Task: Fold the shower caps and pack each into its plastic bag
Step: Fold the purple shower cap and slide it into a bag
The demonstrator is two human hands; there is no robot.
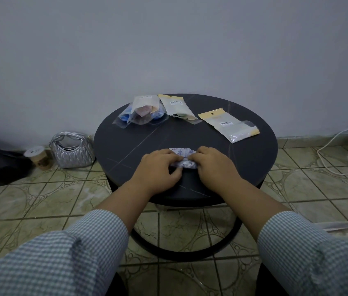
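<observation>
Item, nearest: my two forearms in checked sleeves (pixel 66 248), reaching over the near edge of the round dark table (pixel 139 144).

Item: left hand (pixel 159 167) and right hand (pixel 214 165), both curled onto one shower cap (pixel 182 159) — a pale, purple-printed bundle folded into a small strip. It lies on the table near the front edge, between the hands, each pinching one end. I judge the folding nearly done, the bagging not begun.

Item, mid-table right: an empty plastic bag (pixel 229 124) with a card header and barcode label, lying flat, well apart from the hands. Likely the one meant for this cap.

Item, far side: a packed bag (pixel 176 107) with a similar header, and to its left a heap of clear bags (pixel 141 113) holding blue and pinkish contents, overlapping one another.

Item, floor left: a silver handbag (pixel 72 150) and a lidded cup (pixel 38 157). Floor right: a white cable (pixel 339 150).

Risks, as I judge them: the thin folded cap may spring open when one hand lets go to fetch the bag; the bag mouth looks narrow, so a loose bundle could snag or bunch; the cap sits close to the table's edge — a slip could drop it to the floor.
</observation>
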